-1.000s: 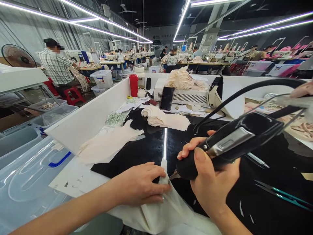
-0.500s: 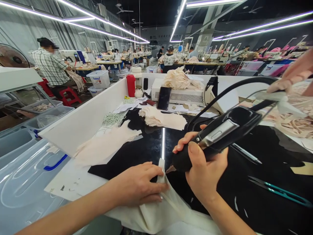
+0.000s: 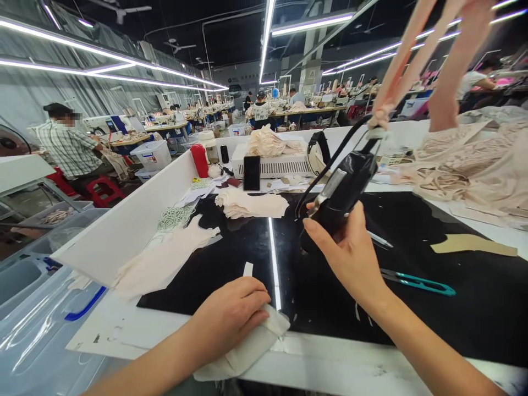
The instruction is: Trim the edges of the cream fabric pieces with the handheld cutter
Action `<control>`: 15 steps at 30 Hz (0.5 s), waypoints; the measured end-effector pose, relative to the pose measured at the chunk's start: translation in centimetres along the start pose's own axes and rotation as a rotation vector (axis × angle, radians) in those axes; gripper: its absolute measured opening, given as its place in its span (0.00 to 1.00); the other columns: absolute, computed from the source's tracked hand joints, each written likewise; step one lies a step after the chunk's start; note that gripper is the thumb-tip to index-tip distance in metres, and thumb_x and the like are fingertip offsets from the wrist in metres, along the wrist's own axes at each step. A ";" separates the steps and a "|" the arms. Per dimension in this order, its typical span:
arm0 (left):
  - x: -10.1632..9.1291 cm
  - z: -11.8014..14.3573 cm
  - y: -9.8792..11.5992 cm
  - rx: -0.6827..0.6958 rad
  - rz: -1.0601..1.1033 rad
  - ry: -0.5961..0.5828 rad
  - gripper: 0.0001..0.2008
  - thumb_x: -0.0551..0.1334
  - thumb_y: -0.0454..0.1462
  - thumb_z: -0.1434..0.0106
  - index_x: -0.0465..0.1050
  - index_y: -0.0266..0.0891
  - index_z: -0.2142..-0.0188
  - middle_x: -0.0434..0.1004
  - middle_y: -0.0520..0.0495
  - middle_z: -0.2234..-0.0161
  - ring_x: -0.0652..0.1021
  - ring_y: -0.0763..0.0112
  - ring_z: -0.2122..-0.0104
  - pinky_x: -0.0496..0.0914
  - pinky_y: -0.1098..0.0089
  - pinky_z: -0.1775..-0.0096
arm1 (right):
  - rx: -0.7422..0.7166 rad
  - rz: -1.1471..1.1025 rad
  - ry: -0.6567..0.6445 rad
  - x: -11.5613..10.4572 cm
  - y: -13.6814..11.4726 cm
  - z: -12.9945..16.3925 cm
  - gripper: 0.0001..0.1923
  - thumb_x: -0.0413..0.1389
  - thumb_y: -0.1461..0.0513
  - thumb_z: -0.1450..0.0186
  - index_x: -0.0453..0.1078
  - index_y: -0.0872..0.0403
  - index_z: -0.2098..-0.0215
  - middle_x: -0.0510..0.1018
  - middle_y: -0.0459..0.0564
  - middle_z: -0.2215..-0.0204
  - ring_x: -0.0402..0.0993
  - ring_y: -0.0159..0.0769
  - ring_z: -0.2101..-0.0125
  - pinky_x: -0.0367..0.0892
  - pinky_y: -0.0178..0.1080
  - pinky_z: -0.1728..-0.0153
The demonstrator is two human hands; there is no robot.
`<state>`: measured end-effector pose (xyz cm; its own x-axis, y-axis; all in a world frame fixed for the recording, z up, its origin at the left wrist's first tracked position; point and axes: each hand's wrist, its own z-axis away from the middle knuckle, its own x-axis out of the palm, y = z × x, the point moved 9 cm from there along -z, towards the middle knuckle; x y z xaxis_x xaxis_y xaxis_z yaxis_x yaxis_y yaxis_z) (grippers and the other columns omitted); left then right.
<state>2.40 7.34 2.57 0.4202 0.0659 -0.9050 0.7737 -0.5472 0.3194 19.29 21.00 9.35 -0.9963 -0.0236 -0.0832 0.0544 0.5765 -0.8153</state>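
Observation:
My left hand (image 3: 229, 313) presses its closed fingers onto a bunched piece of cream fabric (image 3: 241, 355) at the table's near edge. Beyond the knuckles pokes a narrow white strip (image 3: 248, 269). Above the black mat (image 3: 231, 258), my right hand (image 3: 352, 253) grips a black corded hand tool (image 3: 350, 179) with a silver lever. The tool tilts, its lower end hidden by the hand. A twisted pink cloth strip (image 3: 381, 110) is tied at its upper end. Teal-handled thread snips (image 3: 429, 282) and a silver pen-like tool (image 3: 380, 240) lie right of the hand.
Cut pale fabric pieces (image 3: 165, 256) and a fabric stack (image 3: 251, 204) lie on the mat. A phone (image 3: 251, 173) leans on a white box (image 3: 274, 164). Pale fabric (image 3: 466, 159) heaps at right, near a tan pattern piece (image 3: 474, 243). A co-worker (image 3: 70, 143) stands left.
My right hand has lifted the black tool away from the fabric. My left hand has drawn the fabric nearer and to the left, where it now lies bunched. The view has shifted right.

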 end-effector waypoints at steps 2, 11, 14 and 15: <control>0.8 -0.4 0.3 -0.025 -0.007 -0.029 0.05 0.63 0.33 0.25 0.75 0.38 0.51 0.78 0.44 0.51 0.80 0.63 0.52 0.78 0.62 0.47 | -0.028 0.116 -0.048 -0.7 0.5 -0.2 0.25 0.69 0.47 0.36 0.70 0.46 0.47 0.82 0.50 0.57 0.80 0.48 0.60 0.77 0.53 0.56; 2.0 -0.9 -1.0 -0.115 -0.051 -0.074 0.10 0.66 0.26 0.33 0.69 0.40 0.63 0.77 0.50 0.57 0.80 0.67 0.58 0.75 0.70 0.55 | -0.225 0.757 -0.269 -8.4 8.8 1.8 0.39 0.54 0.37 0.30 0.66 0.49 0.31 0.77 0.63 0.39 0.75 0.62 0.40 0.73 0.62 0.41; 1.9 -1.1 -1.0 -0.081 -0.167 -0.058 0.08 0.62 0.28 0.29 0.67 0.40 0.64 0.76 0.51 0.63 0.78 0.68 0.65 0.72 0.70 0.61 | -0.200 0.901 -0.278 -12.2 12.7 2.5 0.43 0.48 0.32 0.31 0.72 0.52 0.35 0.81 0.64 0.43 0.79 0.64 0.45 0.75 0.64 0.44; 1.8 -1.2 -0.9 -0.070 -0.193 -0.052 0.08 0.60 0.29 0.27 0.67 0.40 0.64 0.76 0.51 0.65 0.77 0.68 0.67 0.71 0.70 0.63 | -0.202 0.925 -0.282 -13.0 13.6 2.9 0.44 0.47 0.31 0.32 0.75 0.53 0.38 0.83 0.64 0.46 0.81 0.64 0.47 0.76 0.63 0.46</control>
<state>3.06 8.96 1.00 0.2374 0.1196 -0.9640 0.8692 -0.4693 0.1559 33.14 26.79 -2.29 -0.5132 0.3279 -0.7932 0.7648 0.5942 -0.2492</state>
